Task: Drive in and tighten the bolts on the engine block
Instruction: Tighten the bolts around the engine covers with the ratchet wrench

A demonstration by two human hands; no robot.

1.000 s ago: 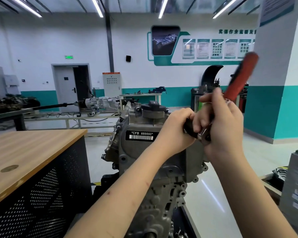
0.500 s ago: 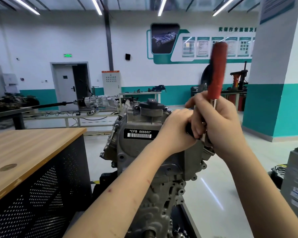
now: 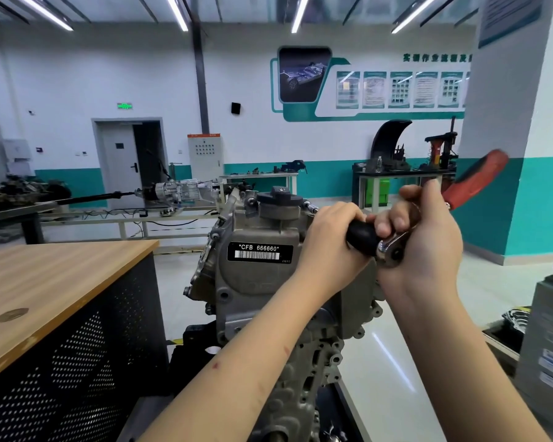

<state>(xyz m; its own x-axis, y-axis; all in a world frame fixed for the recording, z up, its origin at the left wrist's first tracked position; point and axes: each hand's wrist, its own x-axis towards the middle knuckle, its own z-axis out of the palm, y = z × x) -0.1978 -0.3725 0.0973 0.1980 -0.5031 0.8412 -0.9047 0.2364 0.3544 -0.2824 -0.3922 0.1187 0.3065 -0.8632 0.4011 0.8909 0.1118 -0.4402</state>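
tightening is under way, not finished: the left hand (image 3: 329, 240) is curling round the black socket extension (image 3: 363, 236) at the engine block (image 3: 262, 282) top edge, the right hand (image 3: 428, 247) is gripping the red-handled ratchet (image 3: 474, 180); the bolt is hidden. the label (image 3: 260, 252) is reading "*cfb 666660*".

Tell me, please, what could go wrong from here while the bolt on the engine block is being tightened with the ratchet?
The ratchet head sits between both hands; if the socket slips off the bolt, the right hand could strike the engine block. The left hand grips the black extension near the head, so its fingers might get pinched. The red handle looks blurred, so the swing is probably fast; over-tightening is possible.
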